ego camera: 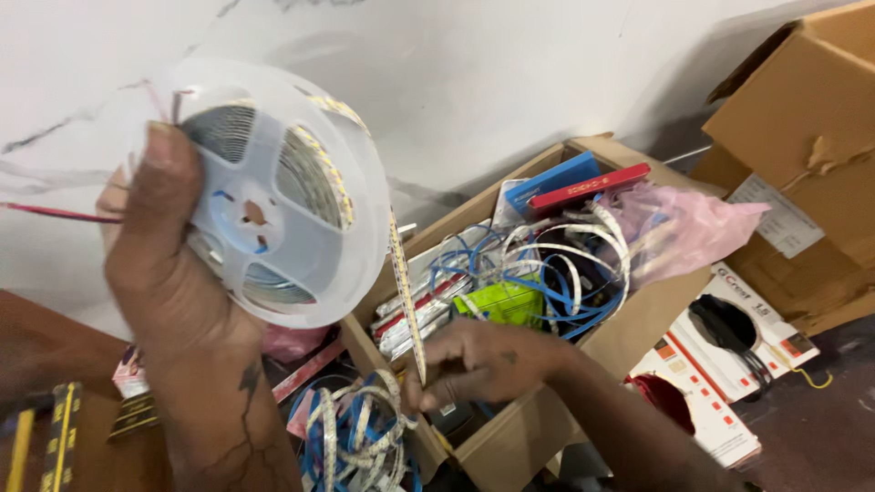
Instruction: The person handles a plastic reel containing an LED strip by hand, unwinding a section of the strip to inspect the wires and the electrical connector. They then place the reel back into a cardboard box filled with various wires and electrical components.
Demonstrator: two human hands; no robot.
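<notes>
**A:** What is the left hand doing?

**B:** It is raised and closed around a translucent white plastic reel wound with pale LED strip. The thumb lies across the reel's near face and the fingers are hidden behind it. Thin red wires trail off to the left from behind that hand.

**A:** And the right hand?

**B:** Lower down, its fingers are pinched shut on the loose end of the strip, which hangs from the reel's right edge straight down to the fingertips. So the reel is in the air in front of the white marbled wall, above and left of the boxes.

**A:** What lies around the hands?

**B:** Just under the right hand is a tangle of blue and white strip offcuts. Behind it stands an open brown cardboard box holding more blue and white coils, a bright green small packet, a flat blue packet, a flat red packet and a crumpled pink plastic bag.

**A:** Further out?

**B:** To the right, a larger brown cardboard carton with a white label, and below it a white printed box with an oval window. At lower left, a dark brown wooden surface with a yellow and black tool lying on it.
</notes>
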